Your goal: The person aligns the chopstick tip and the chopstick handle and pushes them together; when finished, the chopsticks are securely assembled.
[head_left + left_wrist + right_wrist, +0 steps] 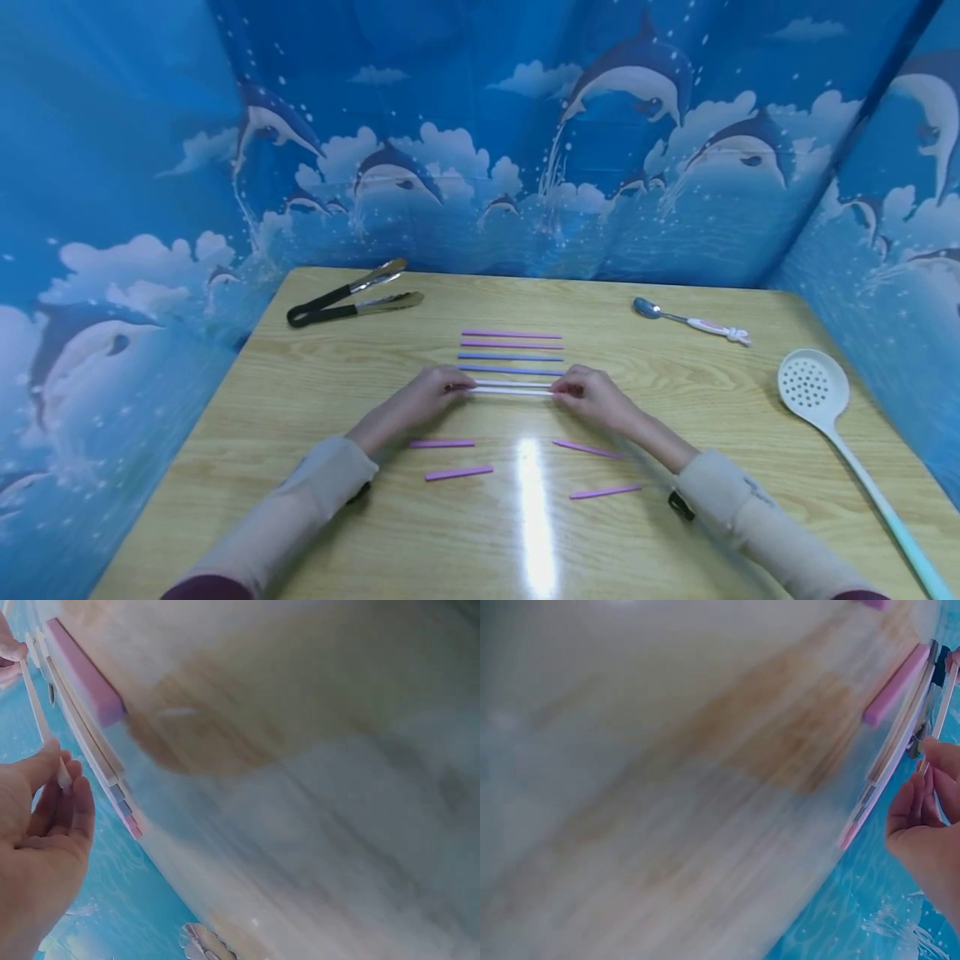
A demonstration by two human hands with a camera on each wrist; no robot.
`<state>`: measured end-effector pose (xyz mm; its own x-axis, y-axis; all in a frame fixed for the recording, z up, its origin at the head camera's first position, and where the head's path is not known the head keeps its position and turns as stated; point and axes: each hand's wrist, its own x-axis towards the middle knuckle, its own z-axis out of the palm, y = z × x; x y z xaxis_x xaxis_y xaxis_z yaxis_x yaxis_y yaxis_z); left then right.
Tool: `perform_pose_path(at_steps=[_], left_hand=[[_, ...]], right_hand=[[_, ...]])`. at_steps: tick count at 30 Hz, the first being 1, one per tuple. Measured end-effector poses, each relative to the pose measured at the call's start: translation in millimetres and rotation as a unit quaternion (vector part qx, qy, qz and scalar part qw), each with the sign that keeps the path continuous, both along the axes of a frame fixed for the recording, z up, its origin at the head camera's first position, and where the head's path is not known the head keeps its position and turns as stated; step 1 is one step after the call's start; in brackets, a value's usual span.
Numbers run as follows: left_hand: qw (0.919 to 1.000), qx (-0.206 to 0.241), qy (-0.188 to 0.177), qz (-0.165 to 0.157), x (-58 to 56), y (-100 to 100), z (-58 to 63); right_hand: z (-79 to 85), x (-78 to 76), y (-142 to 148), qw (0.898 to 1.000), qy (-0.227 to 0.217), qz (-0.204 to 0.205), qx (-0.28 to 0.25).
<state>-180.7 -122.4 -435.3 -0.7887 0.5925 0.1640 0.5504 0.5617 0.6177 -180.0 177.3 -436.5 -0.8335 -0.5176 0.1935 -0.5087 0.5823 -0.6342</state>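
Both hands hold a thin white stick [513,392] level between them, one at each end. In the left wrist view this stick [34,701] is raised off the table. My left hand [435,389] pinches its left end between thumb and fingers; my right hand [596,395] pinches the right end. Right behind it lies another white stick [513,384]. Beyond are two blue sticks [510,357] and two pink-purple sticks [512,335], set in parallel rows. The fingertips partly hide the ends of the white sticks.
Several short purple sticks lie nearer me, such as one at left [459,472] and one at right [606,492]. Black-handled tongs [352,296] lie at the back left. A spoon [690,322] and a long skimmer [813,387] lie on the right of the wooden table [300,400].
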Motion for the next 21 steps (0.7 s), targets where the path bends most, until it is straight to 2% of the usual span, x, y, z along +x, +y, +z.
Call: perform_pose_path(at_steps=[7,12,21], left_hand=[[0.9993,-0.025,0.019,-0.018,-6.3,4.5,-8.6],[0.9986,-0.034,0.035,-0.021,-8.5,6.2,-13.2],[0.9992,-0.04,-0.004,-0.005,-8.8,6.7,-12.8]], right_hand=[[-5.9,-4.6,-1.0,0.999,-0.036,-0.016,0.015],[-8.6,-6.9,-2.0,0.999,-0.043,-0.015,0.025],[-4.8,-3.8,-5.1,0.997,-0.063,-0.029,0.023]])
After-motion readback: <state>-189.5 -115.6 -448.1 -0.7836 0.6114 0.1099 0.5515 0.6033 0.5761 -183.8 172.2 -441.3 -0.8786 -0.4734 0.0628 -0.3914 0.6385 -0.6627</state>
